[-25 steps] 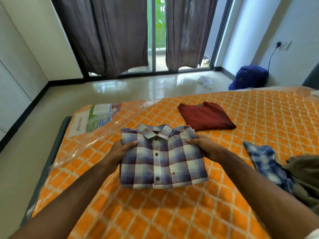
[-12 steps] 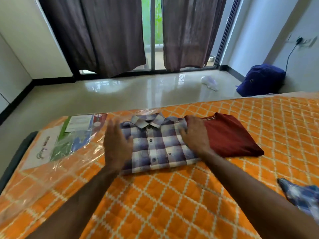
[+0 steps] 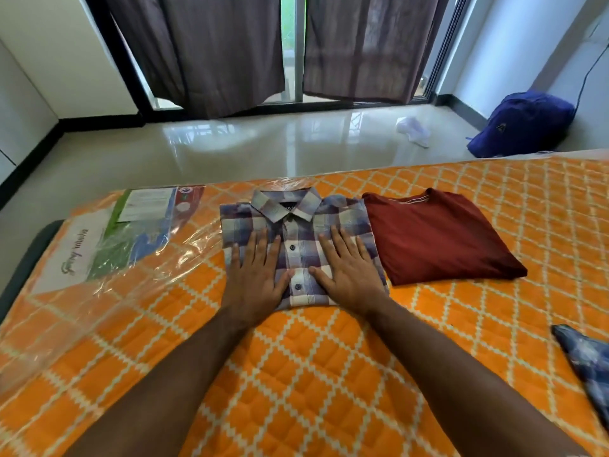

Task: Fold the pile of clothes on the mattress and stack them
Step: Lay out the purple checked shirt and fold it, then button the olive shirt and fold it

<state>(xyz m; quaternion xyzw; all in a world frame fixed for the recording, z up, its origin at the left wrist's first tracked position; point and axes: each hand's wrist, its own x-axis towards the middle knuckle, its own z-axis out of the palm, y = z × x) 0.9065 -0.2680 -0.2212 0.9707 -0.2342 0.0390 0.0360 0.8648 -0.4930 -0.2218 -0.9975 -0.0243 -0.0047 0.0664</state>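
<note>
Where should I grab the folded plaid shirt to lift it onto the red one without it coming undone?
Take the plaid shirt by its two long side edges, one hand from each side, fingers slid underneath. It lies flat, collar away from you, with the left hand and right hand pressing flat on top. Probably avoid the near edge, where the folded layers may fall open. The red T-shirt lies beside it.

Blue-white plaid shirt [image 3: 298,232], maroon tee [image 3: 438,239], orange white-diamond mattress [image 3: 296,374].
</note>
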